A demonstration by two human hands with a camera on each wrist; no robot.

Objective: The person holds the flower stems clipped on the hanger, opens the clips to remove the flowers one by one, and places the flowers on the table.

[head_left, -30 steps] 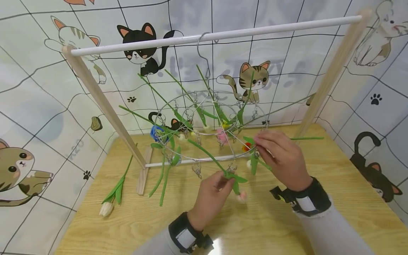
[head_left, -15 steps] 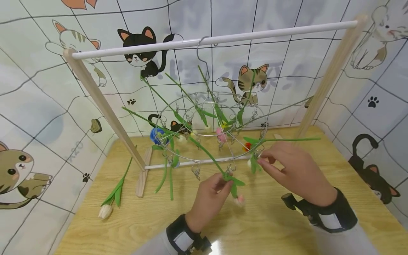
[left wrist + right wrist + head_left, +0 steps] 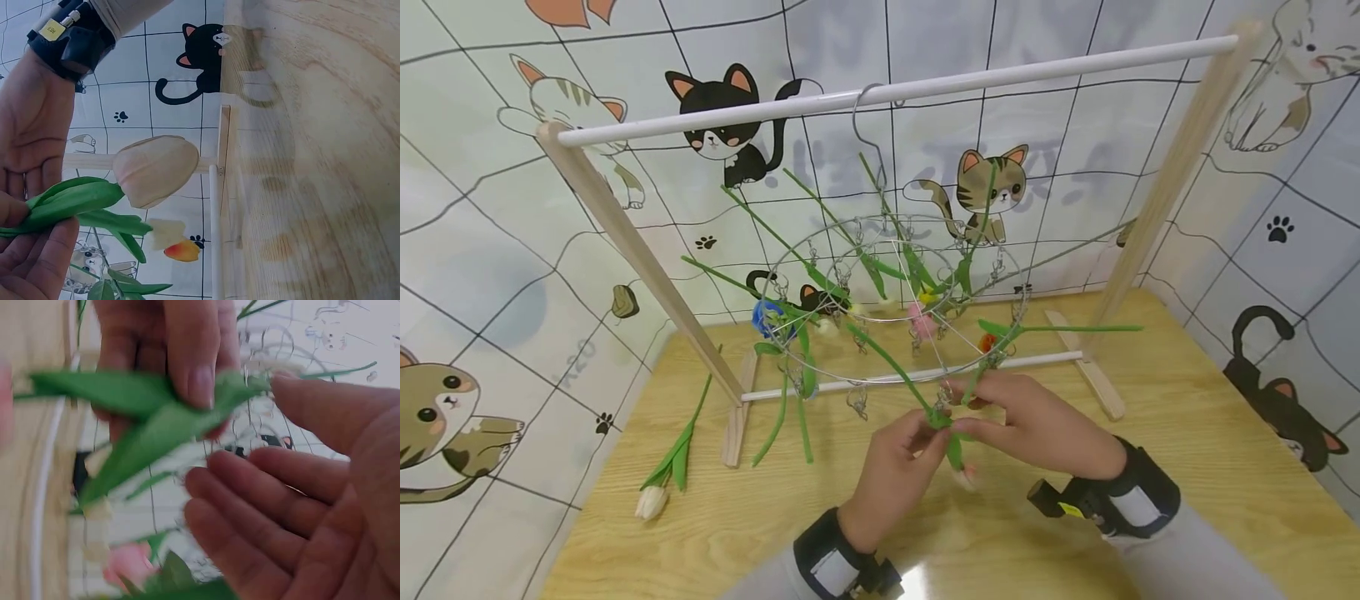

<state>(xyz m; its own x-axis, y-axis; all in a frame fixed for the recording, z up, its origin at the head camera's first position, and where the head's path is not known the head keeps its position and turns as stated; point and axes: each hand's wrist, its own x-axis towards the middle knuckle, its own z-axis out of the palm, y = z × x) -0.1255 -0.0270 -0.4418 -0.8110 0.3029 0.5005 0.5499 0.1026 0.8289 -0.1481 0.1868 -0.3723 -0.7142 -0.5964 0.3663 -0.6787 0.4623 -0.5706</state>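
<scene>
A pale pink artificial tulip (image 3: 156, 172) hangs head-down below the front of the round wire clip hanger (image 3: 820, 371). My left hand (image 3: 898, 467) pinches it by the green leaves (image 3: 75, 203) and stem, thumb on one side and fingers on the other. In the head view, my right hand (image 3: 1037, 425) is beside it, fingertips close to a metal clip (image 3: 945, 393) at the hanger's front. The right wrist view shows the right hand's fingers (image 3: 250, 506) loosely extended and its thumb tip right at the stem above the leaves. Most of that clip is hidden by the hands.
Other artificial flowers hang from the hanger, including a blue one (image 3: 767, 319), a pink one (image 3: 920, 319) and an orange one (image 3: 987, 342). The hanger hooks onto a white rod (image 3: 1000, 77) on wooden posts. A white tulip (image 3: 652, 502) lies on the table (image 3: 700, 550) at left.
My right hand has moved left from the clip near the orange flower to beside the pale pink tulip. My left hand keeps its hold in nearly the same place.
</scene>
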